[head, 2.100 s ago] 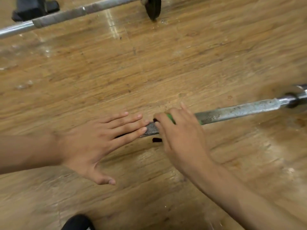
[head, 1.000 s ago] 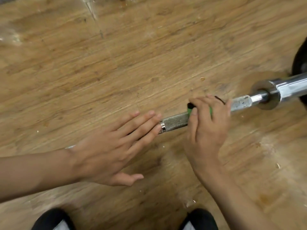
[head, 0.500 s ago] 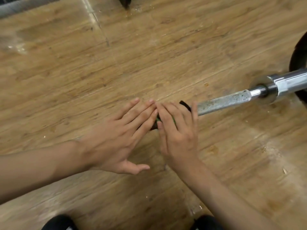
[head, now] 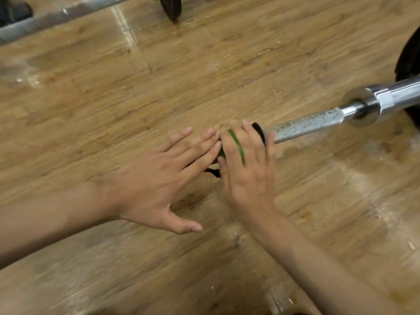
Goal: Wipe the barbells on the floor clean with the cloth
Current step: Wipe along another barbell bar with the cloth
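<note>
Fingers (head: pixel 251 142) of the right hand (head: pixel 247 176) curl over the cloth (head: pixel 237 147), clamping it on the bar (head: pixel 304 127) at mid-frame; a second ago they gripped nearer the collar (head: pixel 361 110). The left hand (head: pixel 154 180) lies on the bar, fingers straight and together, tips touching the right hand. A second bar (head: pixel 34 23) crosses the floor (head: pixel 227 64) at upper left.
</note>
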Motion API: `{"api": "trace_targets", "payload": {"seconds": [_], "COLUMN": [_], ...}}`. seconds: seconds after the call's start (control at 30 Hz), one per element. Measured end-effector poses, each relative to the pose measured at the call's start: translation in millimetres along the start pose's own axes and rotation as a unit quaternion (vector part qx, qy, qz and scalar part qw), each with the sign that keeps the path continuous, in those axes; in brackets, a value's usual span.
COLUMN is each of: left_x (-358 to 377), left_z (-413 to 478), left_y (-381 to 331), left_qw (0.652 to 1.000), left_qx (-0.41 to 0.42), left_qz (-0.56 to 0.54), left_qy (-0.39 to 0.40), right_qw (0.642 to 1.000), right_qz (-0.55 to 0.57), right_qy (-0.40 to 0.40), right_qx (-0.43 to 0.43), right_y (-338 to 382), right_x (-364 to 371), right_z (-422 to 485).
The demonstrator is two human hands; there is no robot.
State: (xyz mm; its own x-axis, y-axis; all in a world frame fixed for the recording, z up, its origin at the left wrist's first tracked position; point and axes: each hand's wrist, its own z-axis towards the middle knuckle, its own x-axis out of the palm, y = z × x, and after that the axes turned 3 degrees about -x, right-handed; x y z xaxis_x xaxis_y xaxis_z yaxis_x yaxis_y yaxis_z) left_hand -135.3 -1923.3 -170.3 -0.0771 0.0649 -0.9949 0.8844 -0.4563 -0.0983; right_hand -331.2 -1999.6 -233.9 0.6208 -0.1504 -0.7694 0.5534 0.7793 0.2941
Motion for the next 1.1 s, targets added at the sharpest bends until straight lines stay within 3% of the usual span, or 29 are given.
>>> {"api": "trace_targets", "payload": {"seconds": [0.07, 0.1, 0.23, 0.33, 0.4, 0.47, 0.53, 0.57, 0.7, 0.8, 0.87, 0.93, 1.03, 1.1], "left_x": [-4.6, -5.6, -0.1, 0.0, -1.3, -1.2, -2.1, -3.6, -1.9, -1.8, -4.4, -5.2, -9.8, -16.0], "left_z": [-1.1, -1.9, -1.6, 3.2, 4.7, 5.3, 7.9, 9.7, 14.9, 19.0, 21.7, 24.1, 26.0, 25.9], "left_y": [17.9, 26.6, 45.4, 54.3, 62.3, 69.7, 78.2, 83.0, 99.7, 109.6, 116.1, 121.8, 130.7, 131.6], "left_qw": [0.999, 0.998, 0.999, 0.998, 0.998, 0.999, 0.999, 0.999, 0.999, 0.999, 1.000, 1.000, 1.000, 1.000], "left_qx": [0.038, 0.046, 0.028, 0.022, 0.018, 0.020, 0.022, 0.021, 0.015, 0.011, 0.004, 0.004, -0.004, -0.008], "left_qz": [-0.010, 0.000, -0.029, -0.055, -0.051, -0.039, -0.038, -0.047, -0.048, -0.030, -0.025, -0.010, 0.016, 0.007], "left_qy": [0.030, 0.035, 0.018, 0.020, 0.014, 0.004, 0.006, 0.014, 0.012, 0.005, 0.003, 0.000, 0.000, 0.001], "right_qw": [0.995, 0.994, 0.981, 0.964, 0.983, 0.997, 0.989, 0.986, 0.989, 0.965, 0.978, 0.996, 0.996, 0.994], "right_qz": [-0.058, -0.076, -0.080, -0.030, 0.010, 0.014, -0.051, -0.080, -0.073, -0.054, -0.035, -0.014, -0.071, -0.106], "right_qy": [0.012, 0.001, -0.104, -0.151, -0.124, -0.077, -0.064, -0.070, -0.116, -0.143, -0.105, -0.051, -0.017, -0.021], "right_qx": [-0.085, -0.077, 0.142, 0.216, 0.137, -0.004, -0.122, -0.131, 0.057, 0.211, 0.178, 0.070, -0.044, -0.005], "right_y": [-43.8, -68.8, -128.1, -80.5, -30.7, -11.8, -51.1, -77.5, -139.2, -90.5, -42.1, -15.6, -62.8, -108.9], "right_x": [-6.0, -8.7, -18.3, 6.1, 28.7, 39.7, 36.4, 33.3, 18.8, 31.9, 47.2, 57.0, 49.1, 34.2], "right_z": [4.0, 6.3, 21.5, 43.8, 45.0, 40.7, 52.4, 56.4, 69.6, 94.5, 99.0, 90.6, 98.2, 104.4]}}
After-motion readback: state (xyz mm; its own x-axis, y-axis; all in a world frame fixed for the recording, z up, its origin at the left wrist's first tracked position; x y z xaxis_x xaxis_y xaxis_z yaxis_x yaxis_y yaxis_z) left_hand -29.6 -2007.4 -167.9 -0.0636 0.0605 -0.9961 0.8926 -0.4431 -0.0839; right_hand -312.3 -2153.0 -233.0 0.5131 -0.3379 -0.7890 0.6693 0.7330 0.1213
